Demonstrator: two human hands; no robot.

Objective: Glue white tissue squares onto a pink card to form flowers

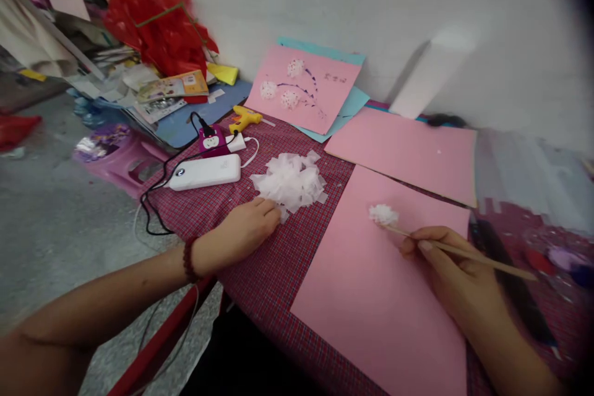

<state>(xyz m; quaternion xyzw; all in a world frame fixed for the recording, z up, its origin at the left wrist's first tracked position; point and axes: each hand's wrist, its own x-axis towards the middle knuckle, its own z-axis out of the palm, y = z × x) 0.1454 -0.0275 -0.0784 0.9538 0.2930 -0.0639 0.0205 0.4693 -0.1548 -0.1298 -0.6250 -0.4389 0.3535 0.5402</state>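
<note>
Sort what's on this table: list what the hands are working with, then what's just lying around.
In use:
left hand on white tissue pile
right hand holding wooden stick
tissue tuft
pink sheet

Lying about:
glue gun
power bank
finished flower card
red tissue heap

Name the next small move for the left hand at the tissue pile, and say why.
Probably pinch one white square off the tissue pile. The left hand rests at the pile's near edge with its fingers touching the paper, nothing yet lifted. The right hand holds a thin wooden stick whose tip meets a small white tuft on the pink sheet.
</note>
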